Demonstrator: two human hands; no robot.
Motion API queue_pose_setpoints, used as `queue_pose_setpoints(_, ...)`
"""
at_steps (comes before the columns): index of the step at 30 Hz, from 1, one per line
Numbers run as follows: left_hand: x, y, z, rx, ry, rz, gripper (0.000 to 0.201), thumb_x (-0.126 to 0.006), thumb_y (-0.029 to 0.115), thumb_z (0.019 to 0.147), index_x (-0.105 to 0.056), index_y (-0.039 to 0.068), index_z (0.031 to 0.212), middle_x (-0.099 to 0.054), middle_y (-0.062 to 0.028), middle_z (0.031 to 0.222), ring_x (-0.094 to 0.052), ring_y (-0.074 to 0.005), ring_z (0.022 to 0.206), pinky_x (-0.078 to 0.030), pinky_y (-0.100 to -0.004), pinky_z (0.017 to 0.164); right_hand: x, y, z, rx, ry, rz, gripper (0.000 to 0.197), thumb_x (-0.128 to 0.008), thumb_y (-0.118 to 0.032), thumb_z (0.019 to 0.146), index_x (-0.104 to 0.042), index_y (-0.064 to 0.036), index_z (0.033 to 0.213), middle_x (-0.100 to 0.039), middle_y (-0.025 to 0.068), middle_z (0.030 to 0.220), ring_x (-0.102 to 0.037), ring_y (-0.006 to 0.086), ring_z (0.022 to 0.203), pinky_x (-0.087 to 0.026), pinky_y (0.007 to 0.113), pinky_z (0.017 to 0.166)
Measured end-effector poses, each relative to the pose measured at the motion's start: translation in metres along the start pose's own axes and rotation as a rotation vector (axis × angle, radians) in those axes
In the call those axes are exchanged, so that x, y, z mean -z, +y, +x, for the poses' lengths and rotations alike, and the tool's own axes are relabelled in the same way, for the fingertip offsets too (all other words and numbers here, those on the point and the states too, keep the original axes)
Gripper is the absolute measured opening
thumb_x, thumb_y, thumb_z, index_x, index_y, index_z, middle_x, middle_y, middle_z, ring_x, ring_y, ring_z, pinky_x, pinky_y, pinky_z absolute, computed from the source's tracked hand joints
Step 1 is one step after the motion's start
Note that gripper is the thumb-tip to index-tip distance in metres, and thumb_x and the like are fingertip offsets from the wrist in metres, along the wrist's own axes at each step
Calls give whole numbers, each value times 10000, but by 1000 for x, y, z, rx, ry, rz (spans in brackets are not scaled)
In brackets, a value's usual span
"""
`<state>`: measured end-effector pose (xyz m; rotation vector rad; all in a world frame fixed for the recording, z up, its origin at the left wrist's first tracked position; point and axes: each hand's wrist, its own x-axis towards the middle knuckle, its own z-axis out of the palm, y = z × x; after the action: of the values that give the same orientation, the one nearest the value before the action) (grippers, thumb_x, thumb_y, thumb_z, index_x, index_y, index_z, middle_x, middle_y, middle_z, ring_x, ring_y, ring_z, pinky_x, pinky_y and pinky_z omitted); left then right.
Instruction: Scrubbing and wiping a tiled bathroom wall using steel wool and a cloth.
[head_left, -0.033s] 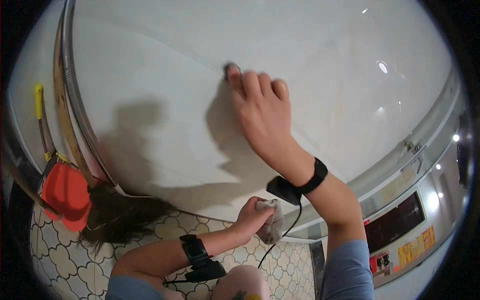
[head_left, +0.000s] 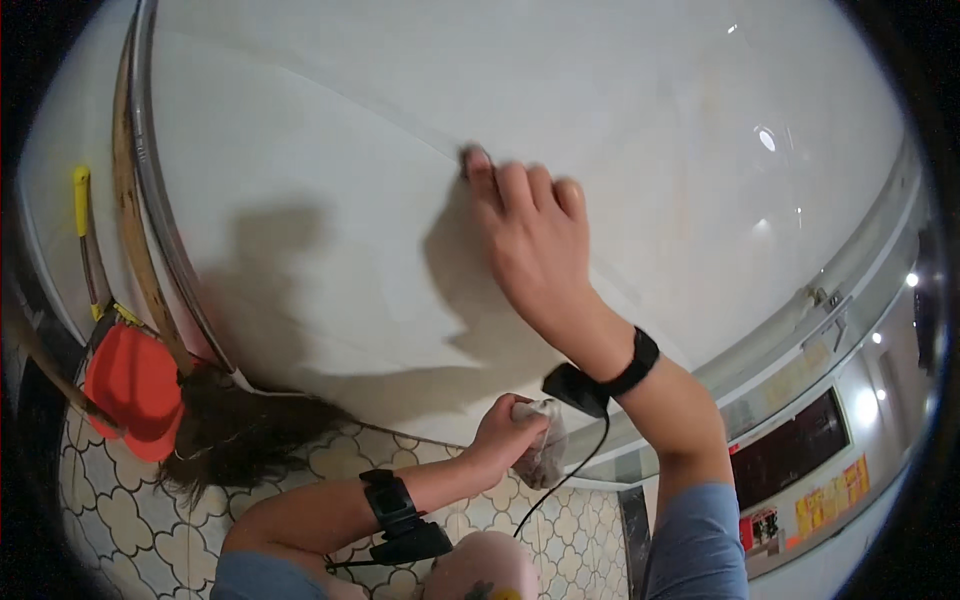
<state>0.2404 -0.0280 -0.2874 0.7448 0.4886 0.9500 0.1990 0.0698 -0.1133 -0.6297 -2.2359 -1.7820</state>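
My right hand [head_left: 540,240] is raised to a smooth white panel [head_left: 350,230], its fingers curled and closed. At its fingertips a small dark thing [head_left: 468,160] touches the panel or lies very close to it. Blur and the fingers hide what kind of thing it is. Lower down, my left hand [head_left: 500,440] grips a crumpled greyish-white cloth [head_left: 543,452] with dirty patches. That cloth hangs below the thumb, in front of the panel's bottom edge. Both wrists wear black straps with small black devices, and a thin cable runs from the right one.
A wooden-handled broom with dark bristles [head_left: 235,430] leans at the left, beside a red dustpan [head_left: 135,390] with a yellow-tipped handle. A metal rail [head_left: 148,150] borders the panel there. Patterned floor tiles [head_left: 125,510] lie below. A white door frame [head_left: 790,350] with a latch stands at the right.
My right hand, with the small dark thing at its fingertips, has moved slightly down and to the right along the white panel. My left hand keeps its place with the cloth.
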Motion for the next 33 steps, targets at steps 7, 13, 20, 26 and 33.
queue_pose_setpoints(7, 11, 6, 6, -53, 36, -72, 411, -647, 204, 795, -481, 25, 1125, -578, -96, 944, -578, -169, 808, -487, -296, 633, 21, 43, -51, -172, -123, -47, 434, -548, -94, 756, -584, -93, 1189, -465, 18, 800, -490, 170, 752, -320, 315, 681)
queue_pose_setpoints(13, 5, 0, 5, -23, 106, -50, 373, -637, 178, 741, -511, -16, 1033, -566, -89, 873, -538, -138, 771, -451, -288, 677, 0, 5, -17, -136, 1, 19, 432, -555, -107, 757, -575, -85, 1189, -462, 17, 800, -496, 162, 767, -335, 323, 688)
queue_pose_setpoints(20, 14, -5, 12, -39, 146, 35, 365, -643, 187, 750, -520, -13, 1030, -581, -94, 896, -551, -148, 786, -455, -286, 685, 0, -2, -40, -14, -49, 172, 441, -526, -151, 771, -541, -13, 1189, -478, 35, 843, -485, 172, 804, -361, 311, 713)
queue_pose_setpoints(26, 14, -25, 22, -15, 163, 6, 371, -642, 187, 750, -527, -19, 1036, -586, -95, 896, -552, -151, 783, -451, -290, 681, 9, 27, -87, -154, -118, 29, 501, -529, -153, 756, -520, -85, 1252, -461, 31, 839, -483, 172, 789, -346, 324, 699)
queue_pose_setpoints(33, 23, -43, 29, 67, 253, 70, 362, -629, 178, 754, -522, -14, 1041, -587, -90, 851, -538, -146, 696, -444, -302, 614, -4, -38, -87, -31, -235, 259, 513, -506, -138, 760, -507, -47, 1265, -470, 37, 881, -481, 173, 830, -347, 318, 716)
